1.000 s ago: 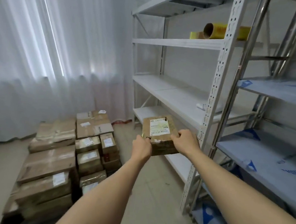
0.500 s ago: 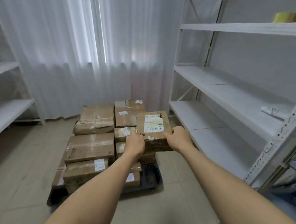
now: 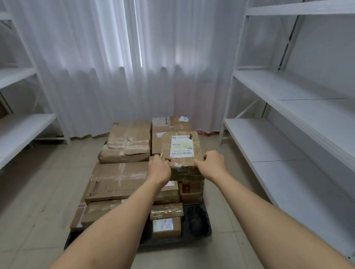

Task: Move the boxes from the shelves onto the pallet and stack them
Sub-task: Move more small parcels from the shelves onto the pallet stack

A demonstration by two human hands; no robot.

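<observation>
Box point(image 3: 181, 151), brown cardboard, white label, apparently taped, both hands gripping

White sheer curtains point(image 3: 115, 52) cover the far wall; daylight glows through them. White metal shelving point(image 3: 304, 116) stands right of the curtains, and a second white rack point(image 3: 9, 96) stands left of them. Pale floor tiles point(image 3: 34, 218) extend below the curtains.

My arms stretched fwd, both hands gripping box point(image 3: 181, 154): left hand point(image 3: 159, 169) at near-left corner, right hand point(image 3: 212, 163) at right edge.
</observation>
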